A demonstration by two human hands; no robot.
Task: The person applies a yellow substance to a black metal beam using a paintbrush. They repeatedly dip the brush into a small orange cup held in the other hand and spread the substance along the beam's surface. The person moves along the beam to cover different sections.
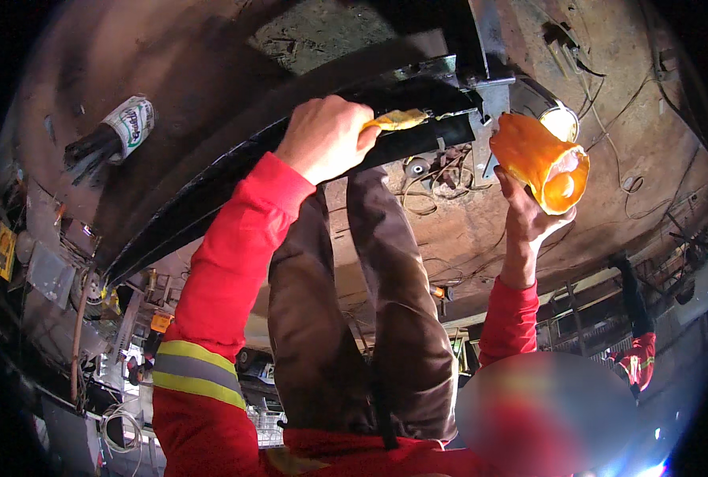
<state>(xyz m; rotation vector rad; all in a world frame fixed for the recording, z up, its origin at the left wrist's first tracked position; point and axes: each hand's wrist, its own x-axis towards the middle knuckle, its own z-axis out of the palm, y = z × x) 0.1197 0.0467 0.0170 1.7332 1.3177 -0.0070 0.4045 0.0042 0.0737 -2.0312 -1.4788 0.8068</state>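
My left hand (322, 139) is closed in a fist around a crumpled yellow strip-like thing (401, 120). It sticks out to the right, with its end over a long black metal beam (234, 163); its exact kind is unclear. On the right, my right hand (525, 219) grips from below an orange, tube-like thing (529, 155) with an uneven rim. Its round open end tilts toward me, and something pale shows inside. The fingers behind it are partly hidden. Both hands are raised, well apart, in red sleeves.
A metal bracket (493, 103) stands at the beam's right end, near a lit round lamp (560, 123). Cables (449, 179) and a small disc (417, 167) lie beyond my legs. At left is a white-wrapped bundle of dark rods (127, 127). A person's red sleeve (640, 362) shows at right.
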